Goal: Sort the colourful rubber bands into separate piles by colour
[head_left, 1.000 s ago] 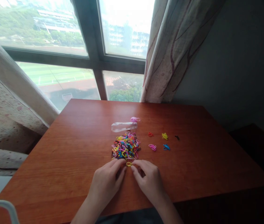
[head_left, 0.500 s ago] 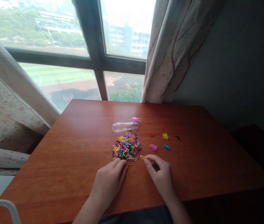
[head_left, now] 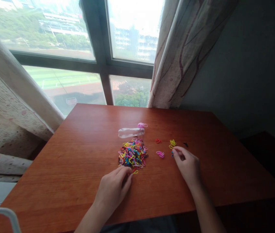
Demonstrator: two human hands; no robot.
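A heap of small rubber bands [head_left: 132, 152] in mixed colours lies in the middle of the wooden table. At its near edge, my left hand [head_left: 115, 184] pinches a yellow rubber band [head_left: 135, 172] that sticks out past the fingertips. My right hand [head_left: 188, 165] is closed on another yellow rubber band [head_left: 170, 147], held at the near side of the small yellow pile [head_left: 173, 142]. Its fingers partly cover the blue bands [head_left: 172, 154]. To the left of that hand sits a pink pile [head_left: 160, 154], with red bands [head_left: 158, 141] beyond it. Black bands [head_left: 185, 144] lie farther right.
Behind the heap, a clear plastic bottle [head_left: 130, 132] lies on its side, with a pink cap [head_left: 141, 125] by its neck. The table [head_left: 79, 155] meets a window with curtains [head_left: 173, 64]. A white curved bar [head_left: 6, 212] stands at the lower left.
My right hand has carried a yellow rubber band right and away from me, from beside the heap to the yellow pile. My left hand stays by the heap, a yellow band now at its fingertips.
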